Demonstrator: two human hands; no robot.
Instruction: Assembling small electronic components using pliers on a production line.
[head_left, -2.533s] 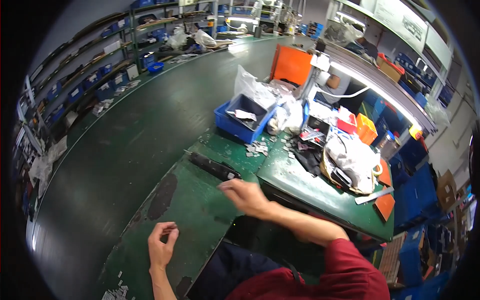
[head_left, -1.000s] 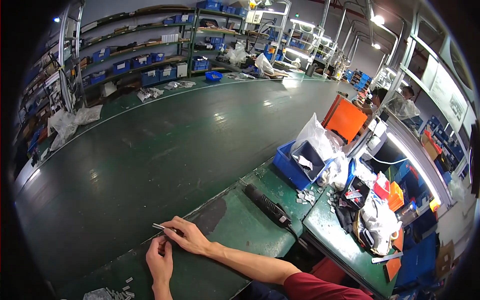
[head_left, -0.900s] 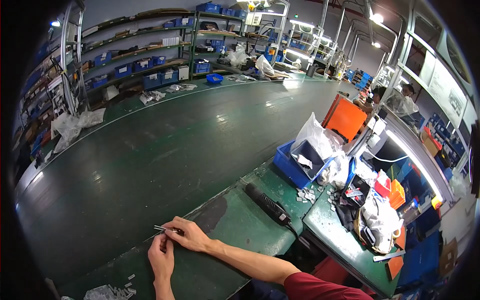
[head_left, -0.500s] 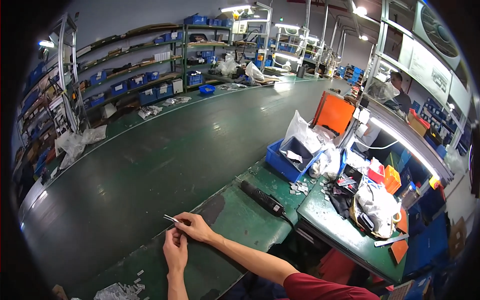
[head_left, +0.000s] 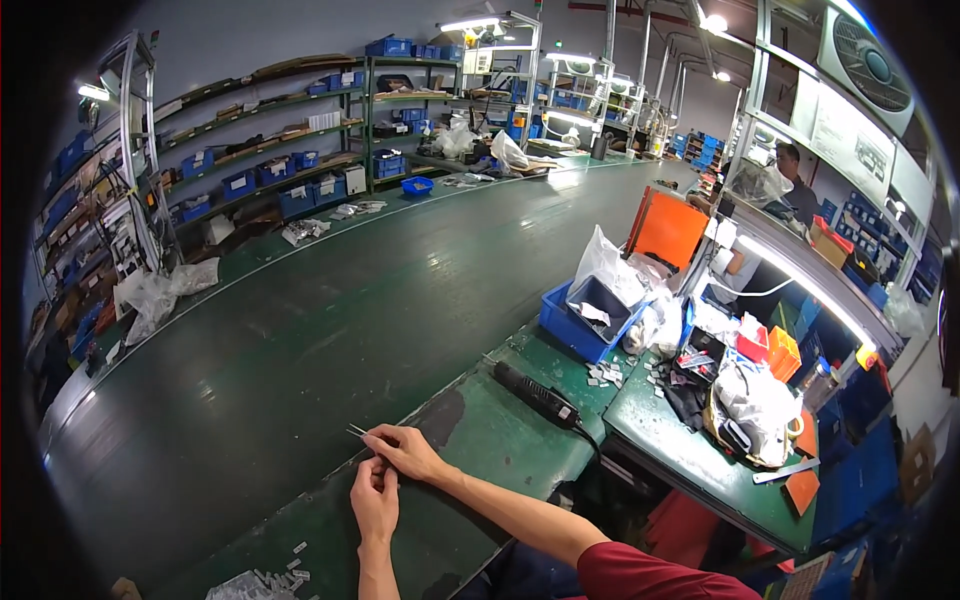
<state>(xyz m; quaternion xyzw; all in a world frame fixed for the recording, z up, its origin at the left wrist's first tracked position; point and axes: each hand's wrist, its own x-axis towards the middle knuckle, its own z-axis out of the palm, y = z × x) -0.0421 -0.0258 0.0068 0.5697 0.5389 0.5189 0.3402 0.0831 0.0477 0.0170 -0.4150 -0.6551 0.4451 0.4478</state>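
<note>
Over the near edge of the green bench [head_left: 480, 440], both my hands are close together. My right hand [head_left: 405, 452] is closed around slim metal tweezers [head_left: 355, 431], whose two thin prongs stick out past the fingers to the left. Just below it, my left hand [head_left: 376, 505] has its fingertips pinched together close to the right fingers. What the left fingers hold is too small and hidden to make out. At the lower left lie several small light-grey pieces [head_left: 299, 576] beside a clear plastic bag [head_left: 245, 588].
A black corded electric screwdriver [head_left: 537, 395] lies right of my hands. Beyond it stands a blue bin [head_left: 570, 328] with plastic bags. A side table [head_left: 650, 430] holds a basket, bags and loose pieces. The dark belt [head_left: 300, 370] runs along the bench. Another person [head_left: 800, 190] is at the far right.
The whole view has shifted slightly, with my hands and the bench now a little farther right. My hands keep the same grip, and the tweezers show less length.
</note>
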